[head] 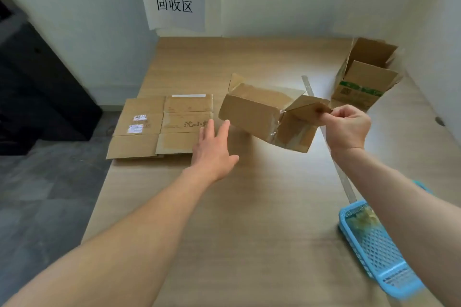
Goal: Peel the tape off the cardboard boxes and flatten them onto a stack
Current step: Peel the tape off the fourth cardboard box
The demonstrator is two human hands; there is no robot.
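A brown cardboard box (252, 112) hangs tilted above the middle of the wooden table, with clear tape across its near end. My right hand (346, 127) pinches one of its end flaps at the right. My left hand (214, 152) is open with fingers spread, just left of the box and apart from it, over the right edge of a flattened cardboard stack (154, 127) that lies at the table's left side. An upright open box (364, 77) with a green printed band stands at the far right.
A blue plastic basket (379, 247) holding crumpled tape sits at the near right edge. A long metal ruler (346, 182) lies on the table under my right arm. A white wall with a paper sign bounds the table's far side; grey floor lies to the left.
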